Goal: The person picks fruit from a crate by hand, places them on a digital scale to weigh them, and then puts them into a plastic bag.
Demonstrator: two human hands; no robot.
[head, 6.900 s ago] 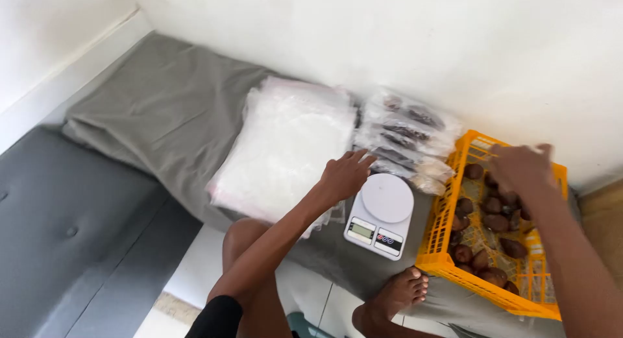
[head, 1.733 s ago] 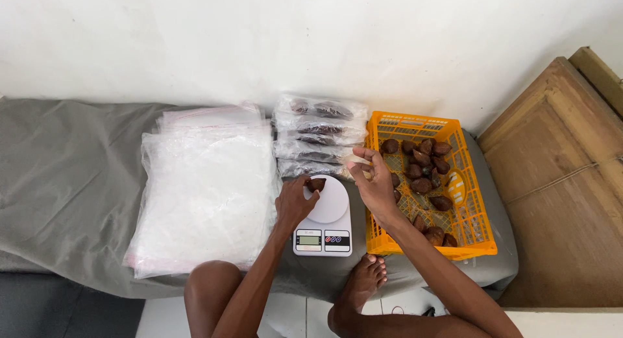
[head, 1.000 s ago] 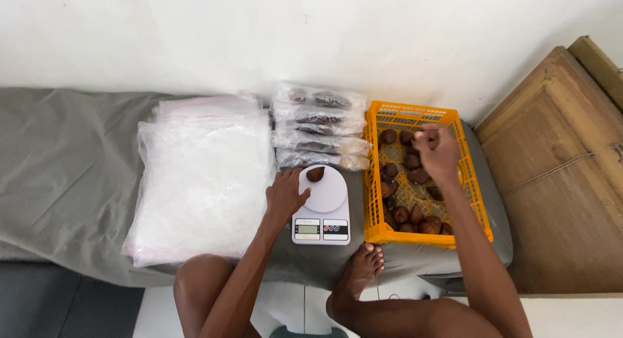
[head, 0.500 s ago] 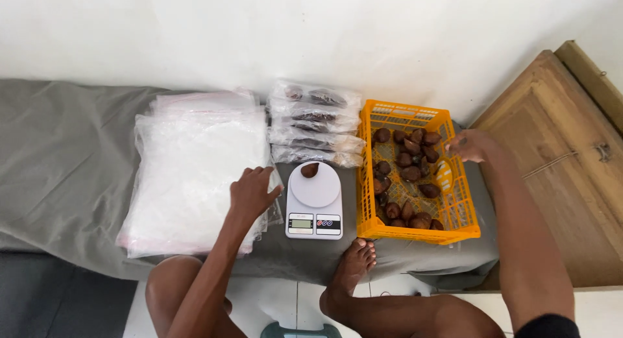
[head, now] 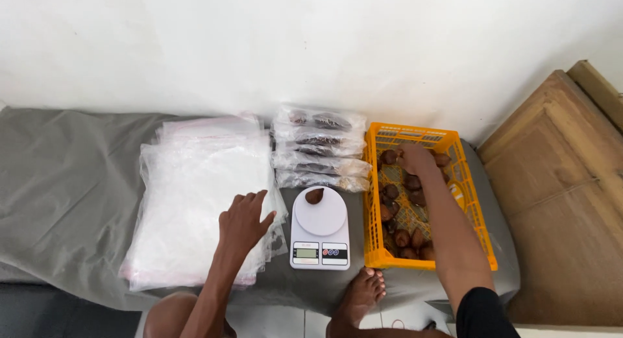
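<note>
The left hand [head: 243,220] lies flat, fingers spread, on the near right corner of a stack of clear plastic bags [head: 198,195], its grip holding nothing. The right hand [head: 415,159] reaches into the far end of an orange plastic crate [head: 376,202], among brown fruits [head: 405,237]; whether its grip is closed on one cannot be told, since the fingers are curled down out of sight. Between the hands sits a white kitchen scale [head: 320,229] with one brown fruit [head: 315,196] at the far edge of its platform, apart from both hands. Behind the scale lie filled clear bags [head: 318,150] of dark fruit. Everything rests on a grey sheet [head: 65,182] against a white wall [head: 311,46]; a wooden panel [head: 558,202] lies to the right, and a bare foot [head: 360,296] shows below.
</note>
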